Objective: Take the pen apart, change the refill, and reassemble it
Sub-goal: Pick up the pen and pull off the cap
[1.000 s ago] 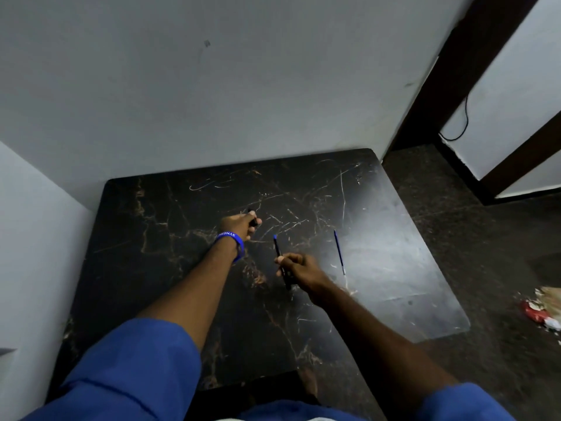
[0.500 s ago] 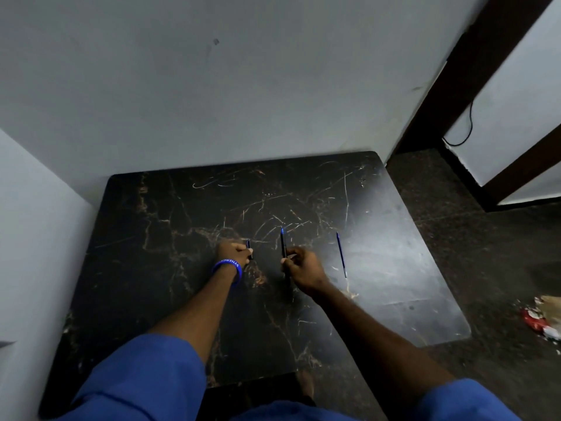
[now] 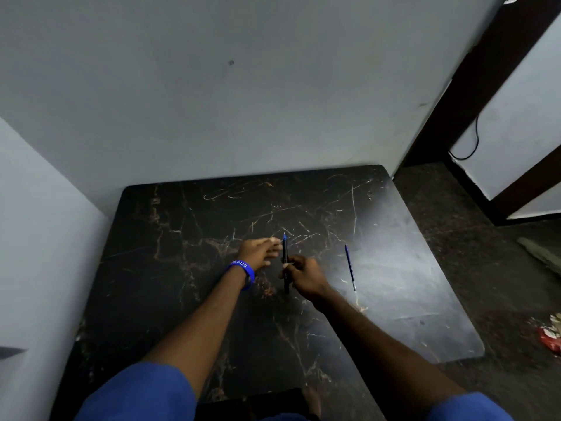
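My right hand [image 3: 303, 273] grips a black pen barrel [image 3: 285, 253] near its middle and holds it nearly upright over the dark marble table [image 3: 182, 238]. A blue refill end [image 3: 284, 237] sticks out of the barrel's top. My left hand [image 3: 259, 252], with a blue wristband, stretches its fingers to the barrel's upper end. The fingertips are blurred, so I cannot tell whether a small part is pinched in them. A separate blue refill [image 3: 349, 267] lies loose on the table to the right of my right hand.
The table stands in a corner with white walls behind it and on the left. Its right edge [image 3: 440, 268] drops to a dark floor, where some litter [image 3: 549, 332] lies. A dark door frame [image 3: 473, 86] stands at the far right.
My left hand, which held a small dark piece, has moved right to the top of the barrel. My right hand has kept hold of the barrel, and the two hands now meet.
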